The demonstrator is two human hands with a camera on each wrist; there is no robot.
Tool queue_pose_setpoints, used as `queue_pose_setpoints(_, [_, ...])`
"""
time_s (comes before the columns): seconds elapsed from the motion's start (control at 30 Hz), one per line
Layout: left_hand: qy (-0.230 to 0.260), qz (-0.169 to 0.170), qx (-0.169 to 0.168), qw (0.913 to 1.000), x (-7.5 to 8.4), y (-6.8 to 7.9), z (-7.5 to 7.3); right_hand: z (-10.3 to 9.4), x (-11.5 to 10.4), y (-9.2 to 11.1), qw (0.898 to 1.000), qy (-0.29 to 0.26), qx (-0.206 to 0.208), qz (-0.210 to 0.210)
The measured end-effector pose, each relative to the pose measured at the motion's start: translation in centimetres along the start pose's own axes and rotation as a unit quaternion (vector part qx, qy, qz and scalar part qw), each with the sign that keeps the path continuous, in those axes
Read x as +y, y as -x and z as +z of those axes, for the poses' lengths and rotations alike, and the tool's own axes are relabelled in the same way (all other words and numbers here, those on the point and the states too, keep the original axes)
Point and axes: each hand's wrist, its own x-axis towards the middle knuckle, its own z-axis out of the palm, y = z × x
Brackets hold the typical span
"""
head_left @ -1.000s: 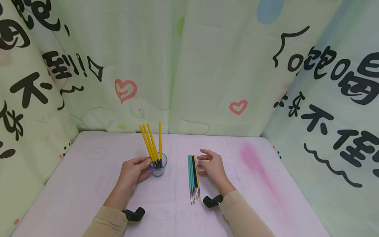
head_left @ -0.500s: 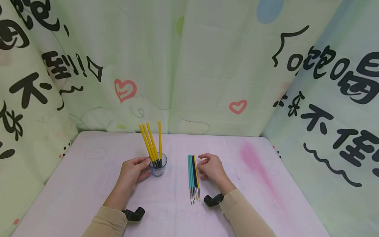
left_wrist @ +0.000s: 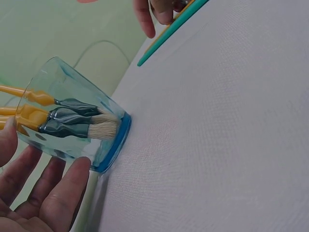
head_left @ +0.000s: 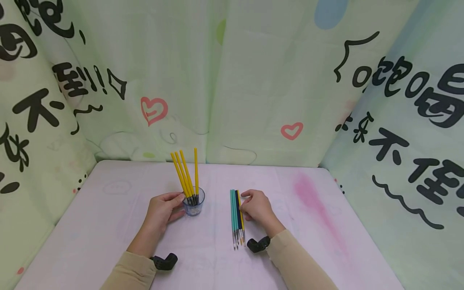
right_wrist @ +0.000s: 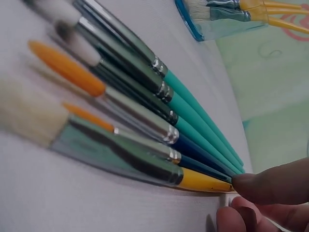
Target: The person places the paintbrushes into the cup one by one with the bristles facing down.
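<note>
My left hand holds a clear cup with a blue base, thumb and fingers around its side. Several yellow-handled paintbrushes stand in it, bristles down. To the right, a row of loose paintbrushes lies side by side on the table: teal brushes, dark blue brushes and a flat yellow-handled paintbrush at the right end. My right hand pinches that yellow handle near its far end; the thumb and finger partly hide the grip. The yellow brush still lies along the table beside the others.
A pale pink cloth covers the table. Light green curtains with printed black characters and hearts stand behind and on both sides. A black wrist camera sits under the left wrist, another by the right.
My right hand has lowered slightly and its fingers have drawn in from beside the row onto the yellow handle. The left hand and the cup have stayed in place.
</note>
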Motion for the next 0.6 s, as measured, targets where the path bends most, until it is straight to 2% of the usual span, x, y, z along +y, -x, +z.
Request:
queue_pose_setpoints(0.27, [0.001, -0.003, 0.0, 1.0, 0.05, 0.02, -0.02, 0.18, -0.41, -0.32, 0.999, 0.035, 0.001, 0.021])
queue_pose_setpoints(0.6, [0.001, -0.004, 0.001, 1.0, 0.06, 0.05, 0.02, -0.07, -0.85, -0.55, 0.997, 0.068, -0.007, 0.021])
